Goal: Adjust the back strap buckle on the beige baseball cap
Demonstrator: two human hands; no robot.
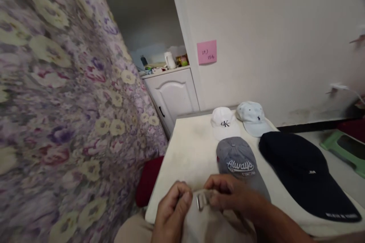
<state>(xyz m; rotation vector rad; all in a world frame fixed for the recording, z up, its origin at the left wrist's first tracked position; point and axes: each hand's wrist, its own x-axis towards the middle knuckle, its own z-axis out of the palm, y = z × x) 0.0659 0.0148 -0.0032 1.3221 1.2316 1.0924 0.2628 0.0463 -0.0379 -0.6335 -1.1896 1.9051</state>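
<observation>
Both my hands work at the near edge of a white table (pixel 188 152). My left hand (pixel 172 210) and my right hand (pixel 230 195) are closed in pinches on a beige cap's (pixel 211 224) back strap, with its metal buckle (pixel 200 200) between them. Just beyond my right hand lies a grey cap (pixel 238 159) with "Always" stitched on it. Farther back sit a white cap (pixel 224 122) with a black logo and a pale blue cap (pixel 252 117). A large navy cap (pixel 302 169) lies at the right.
A floral curtain (pixel 57 114) fills the left. Behind the table stand a white cabinet (pixel 172 95) with clutter on top and a wall with a pink note (pixel 207 51). A red object (pixel 148 180) sits by the table's left side, a green stool (pixel 343 150) at right.
</observation>
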